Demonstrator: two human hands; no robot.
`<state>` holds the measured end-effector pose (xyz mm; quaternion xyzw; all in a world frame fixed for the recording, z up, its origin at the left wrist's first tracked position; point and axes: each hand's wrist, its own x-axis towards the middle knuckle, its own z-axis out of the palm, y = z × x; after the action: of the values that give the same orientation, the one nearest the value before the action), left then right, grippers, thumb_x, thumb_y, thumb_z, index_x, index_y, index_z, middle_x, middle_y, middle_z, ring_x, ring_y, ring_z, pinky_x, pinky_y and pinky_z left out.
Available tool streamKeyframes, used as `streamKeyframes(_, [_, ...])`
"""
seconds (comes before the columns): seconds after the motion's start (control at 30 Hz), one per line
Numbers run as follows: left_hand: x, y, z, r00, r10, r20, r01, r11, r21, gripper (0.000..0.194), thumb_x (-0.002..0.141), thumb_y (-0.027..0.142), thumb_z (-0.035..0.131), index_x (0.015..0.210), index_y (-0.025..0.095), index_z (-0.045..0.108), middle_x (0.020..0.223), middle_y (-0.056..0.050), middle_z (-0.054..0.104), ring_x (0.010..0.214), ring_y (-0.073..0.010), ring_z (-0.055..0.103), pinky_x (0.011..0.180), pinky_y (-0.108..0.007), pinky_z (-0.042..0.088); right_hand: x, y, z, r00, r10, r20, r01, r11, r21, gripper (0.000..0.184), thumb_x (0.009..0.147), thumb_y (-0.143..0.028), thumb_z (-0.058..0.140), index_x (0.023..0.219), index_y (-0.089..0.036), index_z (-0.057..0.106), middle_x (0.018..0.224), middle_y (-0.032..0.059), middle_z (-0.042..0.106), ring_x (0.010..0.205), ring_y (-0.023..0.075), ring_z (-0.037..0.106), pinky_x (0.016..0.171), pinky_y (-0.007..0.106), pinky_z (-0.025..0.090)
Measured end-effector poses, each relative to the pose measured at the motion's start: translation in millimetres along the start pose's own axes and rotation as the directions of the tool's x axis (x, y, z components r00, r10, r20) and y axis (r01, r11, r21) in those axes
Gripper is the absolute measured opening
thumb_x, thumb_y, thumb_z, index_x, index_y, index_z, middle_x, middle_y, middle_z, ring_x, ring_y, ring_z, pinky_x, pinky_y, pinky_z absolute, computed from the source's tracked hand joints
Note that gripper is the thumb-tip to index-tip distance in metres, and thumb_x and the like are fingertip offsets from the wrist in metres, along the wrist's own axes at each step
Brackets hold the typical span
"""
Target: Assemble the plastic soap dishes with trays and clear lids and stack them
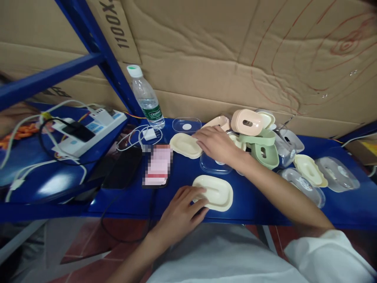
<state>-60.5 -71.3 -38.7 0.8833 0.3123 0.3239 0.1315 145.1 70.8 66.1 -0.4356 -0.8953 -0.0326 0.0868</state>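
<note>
A shallow cream plastic tray (218, 192) with rounded corners lies on the blue table near its front edge. My left hand (185, 208) rests at its left side, fingers spread and fingertips touching the rim. Farther back, a second cream tray (184, 145) lies beside the phone. Over its right end is my right hand (215, 142), its fingers closed together on the edge; the thumb is hidden. Beneath my right wrist sits a clear plastic lid (213, 163), partly covered. To the right is a pile with a peach slotted cover (246, 122) and a green slotted cover (265, 155).
A water bottle (149, 102) stands at the back, near a white charger (149, 134) and a phone (157, 167). More clear lids (337, 173) lie right. A power strip (88, 133) with cables lies left. Cardboard (200, 51) walls the back. Another person's hand shows far left.
</note>
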Motion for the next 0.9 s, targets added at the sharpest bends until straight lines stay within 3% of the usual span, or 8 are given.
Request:
streamKeyframes(0.1, [0,0,-0.6,1.000,0.001,-0.031,-0.001,1.000,-0.015,0.010,0.100,0.019,0.072,0.108,0.024,0.072,0.128,-0.009,0.074,0.119,-0.0252,0.070,0.112,-0.050,0.052,51,9,11,0.992,0.093,0.088,-0.085,0.992,-0.096,0.038,0.111,-0.018,0.041,0.134,-0.009,0.070,0.134,0.0199,0.074,0.129,0.0334,0.064,0.106,0.045,0.041])
streamKeyframes(0.17, [0,0,-1.0,1.000,-0.005,-0.028,0.004,0.999,-0.033,0.013,0.099,0.019,0.073,0.110,0.024,0.072,0.128,-0.008,0.074,0.121,-0.0245,0.069,0.116,-0.050,0.049,70,15,18,0.984,0.134,0.119,-0.120,0.986,-0.116,0.037,0.111,-0.019,0.042,0.135,-0.008,0.068,0.132,0.0212,0.074,0.126,0.0336,0.066,0.104,0.045,0.041])
streamKeyframes(0.4, [-1,-1,-1.6,1.000,0.006,0.030,-0.005,0.999,-0.039,0.015,0.099,0.021,0.073,0.114,0.025,0.071,0.126,-0.007,0.074,0.123,-0.0237,0.070,0.118,-0.048,0.048,79,24,34,0.972,0.131,0.192,-0.109,0.987,-0.121,0.037,0.106,-0.021,0.053,0.139,-0.010,0.067,0.142,0.0194,0.071,0.133,0.0350,0.063,0.106,0.047,0.042])
streamKeyframes(0.53, [-2,-1,-1.8,1.000,0.003,0.019,-0.003,0.999,-0.041,0.015,0.100,0.020,0.072,0.115,0.025,0.071,0.125,-0.006,0.075,0.124,-0.0233,0.069,0.119,-0.048,0.047,61,24,28,0.971,0.138,0.196,-0.112,0.984,-0.137,0.041,0.108,-0.023,0.050,0.143,-0.007,0.064,0.143,0.0213,0.069,0.133,0.0356,0.063,0.108,0.049,0.041])
streamKeyframes(0.67, [-1,-2,-2.2,0.999,0.028,0.016,-0.028,0.999,-0.046,0.013,0.102,0.019,0.068,0.113,0.024,0.070,0.123,-0.007,0.074,0.123,-0.0231,0.069,0.118,-0.047,0.049,7,23,18,0.992,0.043,0.119,-0.022,0.984,-0.176,0.044,0.109,-0.030,0.054,0.146,-0.008,0.062,0.145,0.0208,0.068,0.134,0.0357,0.062,0.114,0.051,0.040])
streamKeyframes(0.77, [1,-1,-2.5,0.999,0.036,0.041,-0.035,0.999,-0.035,0.011,0.102,0.018,0.067,0.112,0.024,0.069,0.122,-0.008,0.074,0.120,-0.0239,0.070,0.112,-0.046,0.054,-27,25,19,0.998,-0.029,0.048,0.039,0.973,-0.227,0.045,0.108,-0.025,0.054,0.150,-0.009,0.060,0.151,0.0186,0.065,0.138,0.0341,0.059,0.120,0.051,0.036])
streamKeyframes(0.9, [2,0,-2.5,0.999,0.026,0.037,-0.026,1.000,0.012,0.019,0.100,0.016,0.068,0.118,0.023,0.069,0.131,-0.011,0.070,0.122,-0.0287,0.068,0.105,-0.049,0.059,-28,40,24,1.000,-0.003,0.015,0.007,0.969,-0.248,0.046,0.108,-0.021,0.051,0.152,-0.011,0.059,0.147,0.0178,0.068,0.137,0.0336,0.059,0.122,0.053,0.034])
